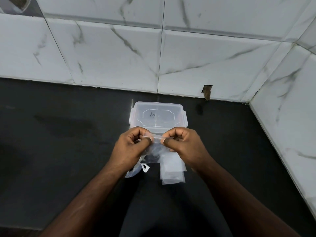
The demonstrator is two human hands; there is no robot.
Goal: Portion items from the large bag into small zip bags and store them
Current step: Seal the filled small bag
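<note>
A small clear zip bag (156, 147) with dark items inside hangs between my hands above the black counter. My left hand (131, 146) pinches the left end of its zip strip. My right hand (183, 144) pinches the right end. Behind the hands stands a clear plastic box (158, 115) with its lid on. Under my left wrist lies the large clear bag (135, 170), mostly hidden, with dark contents showing. A few empty small zip bags (172, 173) lie flat in a stack below my right hand.
The black counter (59, 142) runs left and right of the box. White marbled wall tiles (119, 48) rise at the back, and a tiled side wall (290, 125) closes the right. A chipped hole (207, 91) marks the tile base.
</note>
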